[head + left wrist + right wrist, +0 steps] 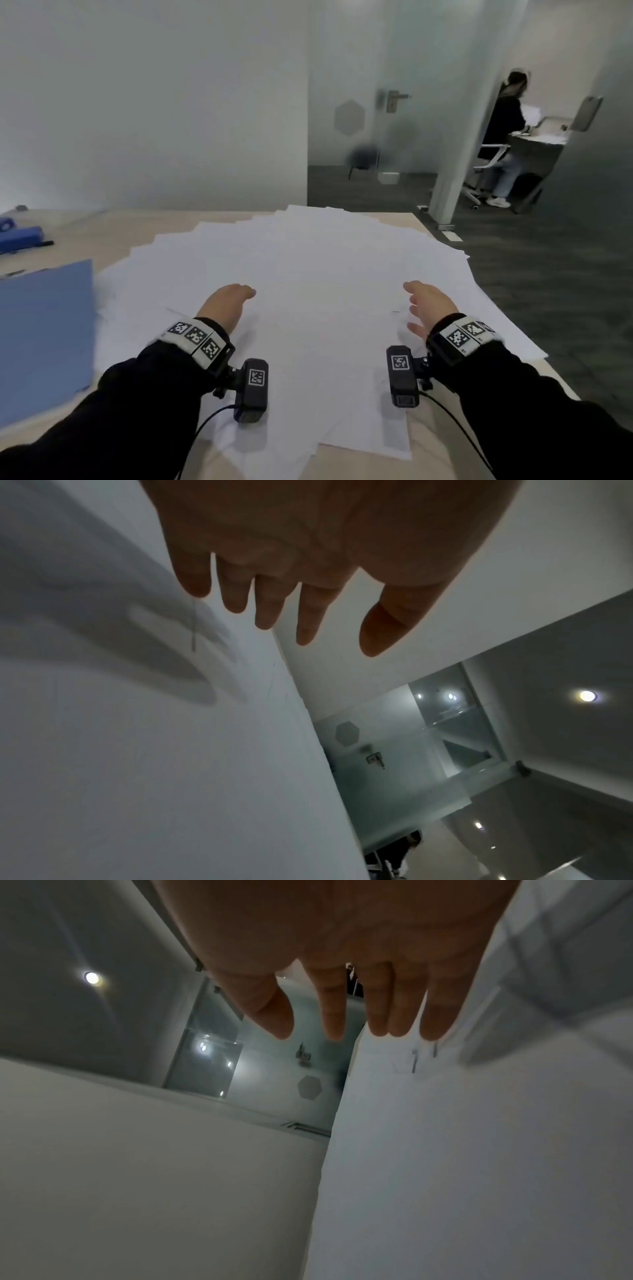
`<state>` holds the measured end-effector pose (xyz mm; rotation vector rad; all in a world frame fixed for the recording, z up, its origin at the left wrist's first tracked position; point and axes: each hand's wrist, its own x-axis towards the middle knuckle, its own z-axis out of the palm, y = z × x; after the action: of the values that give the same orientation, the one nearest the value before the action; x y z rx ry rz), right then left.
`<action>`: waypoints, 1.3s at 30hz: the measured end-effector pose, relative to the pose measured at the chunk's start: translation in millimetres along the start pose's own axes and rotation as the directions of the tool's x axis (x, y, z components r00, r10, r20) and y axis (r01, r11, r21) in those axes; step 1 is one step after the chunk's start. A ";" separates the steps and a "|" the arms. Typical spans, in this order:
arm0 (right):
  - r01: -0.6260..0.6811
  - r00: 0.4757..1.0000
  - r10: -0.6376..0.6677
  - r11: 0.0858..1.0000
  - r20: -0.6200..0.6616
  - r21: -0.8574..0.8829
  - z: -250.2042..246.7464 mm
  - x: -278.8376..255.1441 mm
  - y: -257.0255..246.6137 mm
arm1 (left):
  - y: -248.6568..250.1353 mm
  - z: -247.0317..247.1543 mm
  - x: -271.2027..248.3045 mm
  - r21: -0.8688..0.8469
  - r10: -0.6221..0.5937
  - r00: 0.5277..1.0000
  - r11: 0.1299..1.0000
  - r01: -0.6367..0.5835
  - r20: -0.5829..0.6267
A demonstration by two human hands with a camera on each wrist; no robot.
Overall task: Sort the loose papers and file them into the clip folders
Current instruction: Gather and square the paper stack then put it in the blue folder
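- Left hand (pixel 227 301) out over the papers (pixel 308 267), palm down, fingers (pixel 267 607) straight and slightly apart, thumb to the inside; nothing held.
- Right hand (pixel 426 308) out over the same spread, palm turned inward, fingers (pixel 377 1010) straight and loosely fanned, thumb nearest the body; nothing held.
- From the wrist views, both hands just above the sheets — contact with the paper cannot be told; left hand's shadow cast on the sheet below it.
- Papers fanned in a wide overlapping spread under and beyond both hands, reaching the far edge of the table (pixel 144 222) and overhanging its right edge past the right hand.
- Blue folder (pixel 44 339) flat on the table, well left of the left hand, its right edge just beside the papers.
- More blue items (pixel 20 236) farther left and beyond the folder, blurred; a dark pen-like thing beside them.
- Black wrist cameras (pixel 251 389) with coded markers under both wrists, cables trailing toward the body.
- Beyond the right hand, far across the room — a seated person (pixel 507 137) at another desk, past a frosted glass door (pixel 370 113).
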<state>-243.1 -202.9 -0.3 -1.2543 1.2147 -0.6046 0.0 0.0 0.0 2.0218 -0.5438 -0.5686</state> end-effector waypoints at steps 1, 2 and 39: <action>0.012 1.000 -0.013 0.999 -0.023 -0.036 1.0 7.7 -3.5 | 2.5 2.8 7.7 0.027 0.015 1.000 1.000 -0.016 0.022; 0.009 0.999 -0.012 0.996 -0.044 -0.089 1.7 14.4 -7.4 | 2.0 4.9 16.3 0.059 0.002 0.999 0.998 -0.004 0.033; -0.020 0.975 0.128 0.868 0.184 -0.497 22.1 25.6 1.0 | -36.6 13.9 -10.4 0.031 0.024 0.947 0.999 -0.036 0.320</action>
<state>-215.1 -216.9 -13.2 -1.6425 1.2713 -0.0885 -11.0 13.8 -36.5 1.9625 -0.7822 -0.8819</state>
